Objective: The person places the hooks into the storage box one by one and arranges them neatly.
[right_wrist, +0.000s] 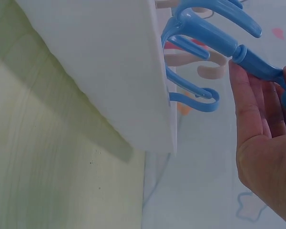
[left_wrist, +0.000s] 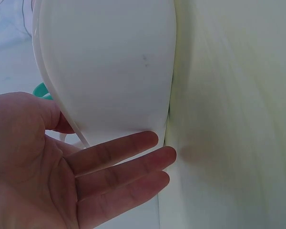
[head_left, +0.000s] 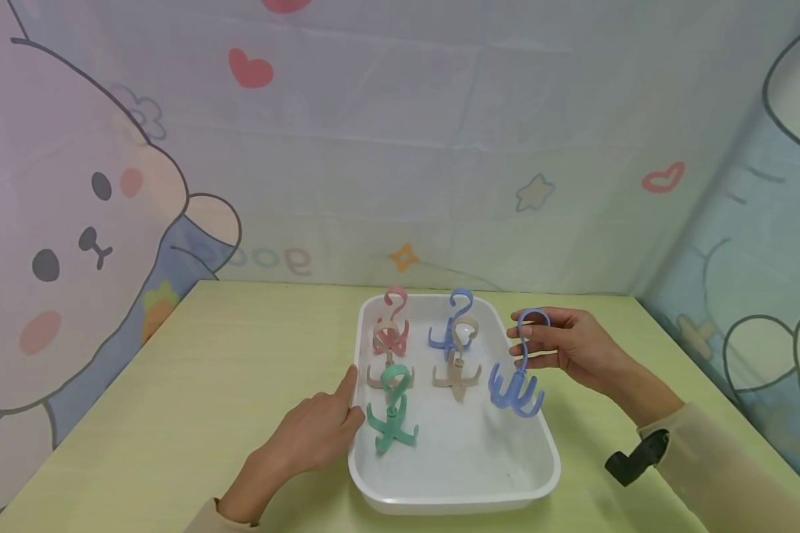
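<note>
My right hand (head_left: 576, 344) pinches a blue multi-prong hanging hook (head_left: 518, 379) by its curved top, over the right rim of a white plastic bin (head_left: 467, 474). In the right wrist view the prongs of this blue hook (right_wrist: 205, 33) point toward the bin wall. At the bin's left side is my left hand (head_left: 316, 429), its thumb over the rim. Its fingers (left_wrist: 128, 171) lie straight along the outer wall in the left wrist view. Inside the bin stand a green hook (head_left: 392, 422), two beige hooks, one being the right beige hook (head_left: 458, 370), a pink hook (head_left: 391, 340) and another blue hook (head_left: 450, 337).
The bin stands on a pale yellow-green table (head_left: 253, 340). A printed cloth backdrop (head_left: 387, 148) rises behind the table and along its right side. A black strap (head_left: 636, 459) is around the right wrist.
</note>
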Demonstrator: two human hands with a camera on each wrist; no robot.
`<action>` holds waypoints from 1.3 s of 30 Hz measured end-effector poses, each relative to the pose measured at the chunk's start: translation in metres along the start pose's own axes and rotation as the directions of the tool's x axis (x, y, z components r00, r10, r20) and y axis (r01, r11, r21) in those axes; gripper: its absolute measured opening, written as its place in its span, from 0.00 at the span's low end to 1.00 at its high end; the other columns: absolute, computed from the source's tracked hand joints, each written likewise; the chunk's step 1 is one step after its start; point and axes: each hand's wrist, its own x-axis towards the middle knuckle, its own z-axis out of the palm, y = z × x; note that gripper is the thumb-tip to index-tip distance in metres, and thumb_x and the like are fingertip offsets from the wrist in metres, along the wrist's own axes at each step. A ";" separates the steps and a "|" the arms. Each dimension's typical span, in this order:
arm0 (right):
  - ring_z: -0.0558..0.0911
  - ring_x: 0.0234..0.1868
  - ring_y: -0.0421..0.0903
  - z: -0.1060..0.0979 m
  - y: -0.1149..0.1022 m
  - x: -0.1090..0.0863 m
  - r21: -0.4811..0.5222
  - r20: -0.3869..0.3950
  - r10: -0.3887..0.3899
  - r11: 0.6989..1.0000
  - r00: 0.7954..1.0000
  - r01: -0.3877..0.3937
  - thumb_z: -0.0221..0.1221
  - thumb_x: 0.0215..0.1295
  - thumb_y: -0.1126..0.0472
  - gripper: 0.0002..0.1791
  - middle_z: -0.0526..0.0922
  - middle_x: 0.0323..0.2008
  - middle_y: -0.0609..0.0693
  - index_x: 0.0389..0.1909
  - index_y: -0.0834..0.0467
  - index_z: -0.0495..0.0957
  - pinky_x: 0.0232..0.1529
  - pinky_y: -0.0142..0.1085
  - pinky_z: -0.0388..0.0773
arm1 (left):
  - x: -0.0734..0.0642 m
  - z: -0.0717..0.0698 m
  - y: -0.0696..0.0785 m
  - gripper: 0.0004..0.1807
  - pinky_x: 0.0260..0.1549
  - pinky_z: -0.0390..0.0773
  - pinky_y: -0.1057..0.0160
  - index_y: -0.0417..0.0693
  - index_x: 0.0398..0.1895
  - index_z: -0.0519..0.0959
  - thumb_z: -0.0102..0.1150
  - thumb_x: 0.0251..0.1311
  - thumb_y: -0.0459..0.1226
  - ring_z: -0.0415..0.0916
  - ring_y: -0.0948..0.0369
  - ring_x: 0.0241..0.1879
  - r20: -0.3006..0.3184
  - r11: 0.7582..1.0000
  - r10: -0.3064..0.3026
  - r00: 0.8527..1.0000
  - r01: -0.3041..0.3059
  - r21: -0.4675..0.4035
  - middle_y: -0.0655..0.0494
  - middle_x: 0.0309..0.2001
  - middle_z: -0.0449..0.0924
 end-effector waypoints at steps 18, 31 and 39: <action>0.92 0.43 0.45 0.011 0.004 -0.001 0.002 0.012 0.019 1.000 1.000 -0.019 0.57 0.75 0.70 0.15 0.92 0.45 0.48 0.49 0.49 0.88 0.47 0.42 0.88 | 0.000 0.001 0.000 0.37 0.19 0.61 0.62 0.36 0.84 0.54 0.45 0.74 0.39 0.65 0.61 0.18 0.013 1.000 -0.010 1.000 0.010 0.007 0.58 0.21 0.73; 0.92 0.44 0.46 0.014 0.011 -0.003 0.012 0.037 0.020 1.000 0.999 -0.020 0.58 0.75 0.71 0.15 0.92 0.46 0.50 0.50 0.50 0.88 0.47 0.42 0.87 | 0.000 0.001 0.000 0.37 0.18 0.60 0.62 0.36 0.84 0.54 0.44 0.74 0.39 0.63 0.61 0.17 0.014 1.000 -0.010 1.000 0.010 0.008 0.56 0.20 0.72; 0.92 0.43 0.47 0.018 0.014 -0.004 0.009 0.029 0.035 0.999 0.999 -0.035 0.60 0.73 0.70 0.13 0.92 0.45 0.50 0.53 0.56 0.86 0.47 0.44 0.87 | 0.000 0.001 0.000 0.38 0.18 0.61 0.62 0.37 0.84 0.54 0.45 0.74 0.39 0.64 0.61 0.17 0.009 1.000 -0.014 1.000 0.014 0.003 0.56 0.20 0.72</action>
